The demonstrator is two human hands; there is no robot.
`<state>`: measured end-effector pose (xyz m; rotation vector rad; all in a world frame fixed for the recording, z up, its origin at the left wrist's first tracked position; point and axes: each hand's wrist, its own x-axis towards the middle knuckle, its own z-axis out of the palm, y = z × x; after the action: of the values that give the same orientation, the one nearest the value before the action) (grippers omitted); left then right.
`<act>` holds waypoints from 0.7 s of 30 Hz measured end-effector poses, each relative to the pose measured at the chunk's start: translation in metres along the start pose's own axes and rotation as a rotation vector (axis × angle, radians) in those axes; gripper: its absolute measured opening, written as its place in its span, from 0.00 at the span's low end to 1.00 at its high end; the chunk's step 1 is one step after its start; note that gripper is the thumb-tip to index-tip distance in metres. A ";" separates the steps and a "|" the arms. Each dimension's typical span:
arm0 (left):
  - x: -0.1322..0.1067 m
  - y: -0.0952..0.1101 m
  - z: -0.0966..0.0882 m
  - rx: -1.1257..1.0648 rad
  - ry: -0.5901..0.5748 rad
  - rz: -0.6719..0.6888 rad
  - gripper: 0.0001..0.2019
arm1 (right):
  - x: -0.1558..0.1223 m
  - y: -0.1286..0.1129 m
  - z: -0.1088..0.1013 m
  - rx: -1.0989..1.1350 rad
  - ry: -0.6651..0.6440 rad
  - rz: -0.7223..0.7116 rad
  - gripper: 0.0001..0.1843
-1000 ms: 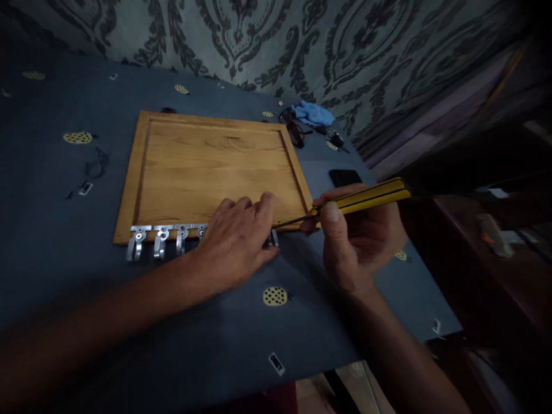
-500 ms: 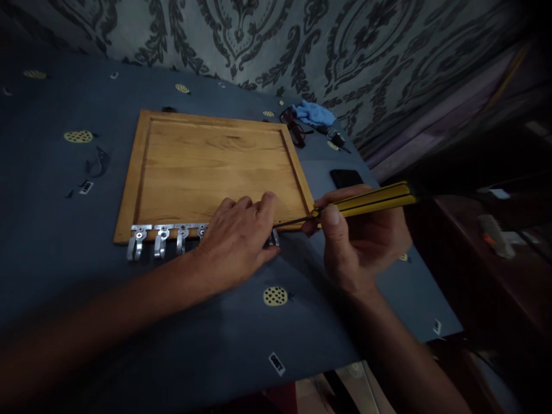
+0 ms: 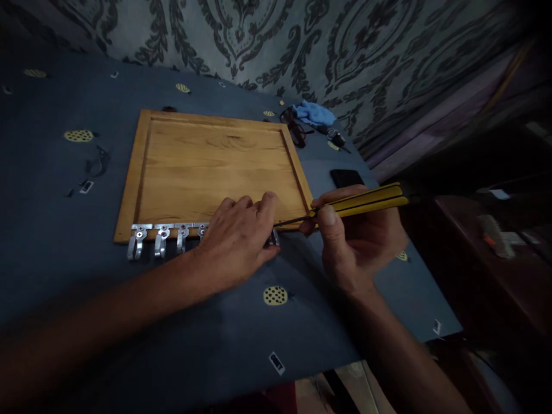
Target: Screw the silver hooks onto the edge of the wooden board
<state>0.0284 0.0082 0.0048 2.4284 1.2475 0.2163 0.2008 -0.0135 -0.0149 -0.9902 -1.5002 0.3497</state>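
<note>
A wooden board (image 3: pixel 207 167) with a raised rim lies on a dark blue cloth. Several metal hooks (image 3: pixel 160 238) are screwed along its near edge. My left hand (image 3: pixel 239 238) rests flat on that edge, fingers stretched over the rightmost hooks. My right hand (image 3: pixel 357 241) grips a yellow-handled screwdriver (image 3: pixel 366 200). Its thin shaft points left, and the tip reaches the hook under my left fingertips.
A black phone (image 3: pixel 345 177) lies just right of the board. Glasses (image 3: pixel 295 129), a blue rag (image 3: pixel 314 113) and a small dark item sit at the far right corner. A dark clip (image 3: pixel 98 163) lies left of the board. The table edge drops off at right and front.
The screwdriver handle has shifted slightly in my right hand. Both hands stay where they were.
</note>
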 end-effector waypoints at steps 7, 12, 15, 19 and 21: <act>0.001 0.001 -0.002 0.017 -0.031 -0.019 0.23 | 0.006 -0.005 0.005 0.116 0.001 0.080 0.06; 0.002 0.003 -0.003 0.035 -0.035 -0.030 0.27 | 0.020 -0.010 0.004 0.169 -0.147 0.279 0.14; 0.002 0.002 -0.003 0.043 -0.026 -0.035 0.28 | 0.031 -0.011 -0.001 0.205 -0.295 0.322 0.19; 0.001 0.001 -0.002 0.029 -0.005 -0.021 0.24 | 0.044 -0.009 -0.005 0.220 -0.443 0.321 0.17; 0.001 0.000 -0.001 0.020 0.009 -0.016 0.24 | 0.047 -0.007 -0.004 0.227 -0.462 0.327 0.17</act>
<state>0.0283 0.0090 0.0058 2.4360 1.2784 0.2120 0.2071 0.0160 0.0221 -1.0135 -1.6570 1.0167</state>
